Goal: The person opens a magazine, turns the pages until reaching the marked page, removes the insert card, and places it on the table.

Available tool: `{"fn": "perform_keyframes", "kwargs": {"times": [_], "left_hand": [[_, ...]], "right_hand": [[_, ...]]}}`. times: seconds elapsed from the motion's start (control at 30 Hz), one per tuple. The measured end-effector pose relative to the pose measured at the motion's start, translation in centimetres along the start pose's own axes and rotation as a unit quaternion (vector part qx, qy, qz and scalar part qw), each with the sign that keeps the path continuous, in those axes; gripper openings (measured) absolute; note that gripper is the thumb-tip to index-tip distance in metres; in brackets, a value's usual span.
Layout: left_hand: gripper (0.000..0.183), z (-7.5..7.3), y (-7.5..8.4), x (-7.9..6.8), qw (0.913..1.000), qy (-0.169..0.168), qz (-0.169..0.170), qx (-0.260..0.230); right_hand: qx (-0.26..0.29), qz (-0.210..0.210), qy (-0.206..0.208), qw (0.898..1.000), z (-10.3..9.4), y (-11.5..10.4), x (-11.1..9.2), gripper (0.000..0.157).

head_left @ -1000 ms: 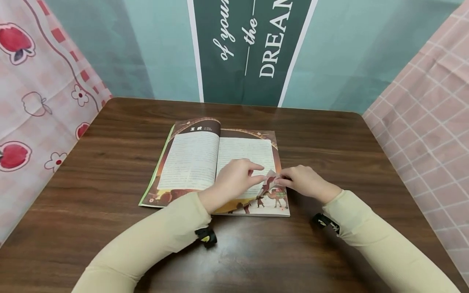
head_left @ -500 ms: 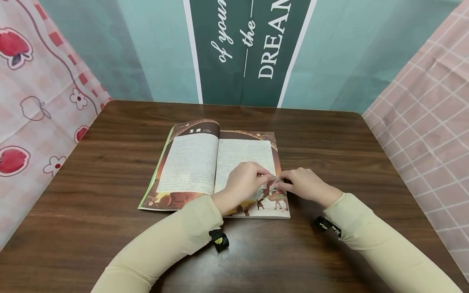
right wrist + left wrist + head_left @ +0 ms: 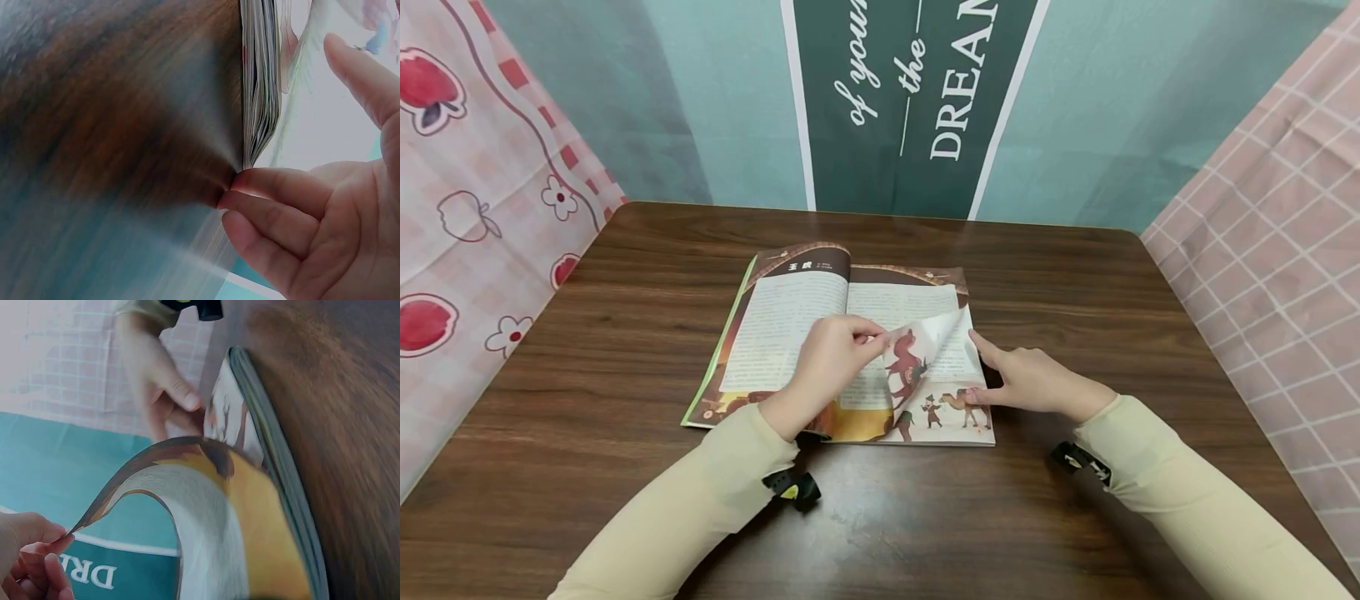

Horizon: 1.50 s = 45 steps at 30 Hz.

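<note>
An open magazine [image 3: 782, 342] lies on the table, its left page bowed up near the spine. My left hand [image 3: 833, 357] pinches the corner of a right-hand page [image 3: 910, 367] between thumb and fingertips. That page is lifted and curls over toward the left; the left wrist view shows it as a tall arch [image 3: 178, 453]. My right hand [image 3: 1037, 379] is at the magazine's right edge, fingers extended and thumb over the illustrated lower corner. In the right wrist view, its fingertips [image 3: 240, 181] meet the edge of the page stack [image 3: 259, 94].
The dark wooden table [image 3: 1075, 283] extends around the magazine. A teal cloth with lettering [image 3: 895, 108] hangs behind it. Patterned pink cloths stand at the left [image 3: 482, 275] and right [image 3: 1270, 217]. Each wrist wears a black strap [image 3: 793, 490].
My left hand has moved left, drawing the page corner up and over. The right hand's fingers have parted from that corner and spread along the magazine's right edge.
</note>
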<state>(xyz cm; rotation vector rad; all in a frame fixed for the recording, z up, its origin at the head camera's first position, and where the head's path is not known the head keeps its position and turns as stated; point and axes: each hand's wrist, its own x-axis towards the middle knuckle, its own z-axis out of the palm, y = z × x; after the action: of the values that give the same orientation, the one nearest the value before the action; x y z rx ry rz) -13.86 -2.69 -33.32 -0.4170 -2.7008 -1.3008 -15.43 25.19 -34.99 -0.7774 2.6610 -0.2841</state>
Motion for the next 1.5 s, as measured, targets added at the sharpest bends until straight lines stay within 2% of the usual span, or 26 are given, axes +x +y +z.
{"fn": "perform_keyframes", "kwargs": {"times": [0.1, 0.17, 0.37, 0.47, 0.63, 0.83, 1.13, 1.33, 1.5], "left_hand": [[0.01, -1.2, -0.6, -0.4, 0.9998, 0.018, -0.006, -0.011], [0.011, -2.2, -1.1, -0.7, 0.9996, 0.029, -0.003, 0.004], [0.013, -5.7, -3.6, -2.6, 0.9926, 0.041, -0.001, 0.115], [0.013, -7.3, -4.9, -4.0, 0.988, 0.039, -0.017, 0.149], [0.018, -9.1, -6.4, -6.1, 0.9843, 0.03, -0.057, 0.164], [0.026, -10.4, -7.5, -7.7, 0.9805, 0.009, -0.098, 0.17], [0.025, -11.4, -8.4, -8.9, 0.9726, -0.015, -0.117, 0.2], [0.019, -11.8, -9.1, -9.6, 0.9582, -0.067, -0.147, 0.236], [0.026, -12.1, -9.7, -9.8, 0.9425, -0.118, -0.167, 0.264]], "right_hand": [[-0.008, -0.009, -0.002, 1.0, 0.2, 0.0, -0.2, 0.091], [-0.014, -0.014, -0.009, 1.0, 0.3, 0.0, -0.2, 0.089], [-0.046, -0.047, -0.004, 0.998, 0.7, -0.2, -0.2, 0.084], [-0.051, -0.052, -0.009, 0.997, 0.7, -0.2, -0.3, 0.083], [-0.038, -0.051, -0.025, 0.998, 0.7, -0.2, -0.6, 0.083], [-0.043, -0.055, -0.027, 0.997, 1.0, -0.1, -0.9, 0.084], [-0.051, -0.056, -0.014, 0.997, 1.1, 0.0, -0.8, 0.083], [-0.059, -0.054, -0.006, 0.997, 1.5, -0.3, -0.9, 0.079], [-0.075, -0.041, 0.005, 0.996, 1.8, -0.3, -0.8, 0.078]]}}
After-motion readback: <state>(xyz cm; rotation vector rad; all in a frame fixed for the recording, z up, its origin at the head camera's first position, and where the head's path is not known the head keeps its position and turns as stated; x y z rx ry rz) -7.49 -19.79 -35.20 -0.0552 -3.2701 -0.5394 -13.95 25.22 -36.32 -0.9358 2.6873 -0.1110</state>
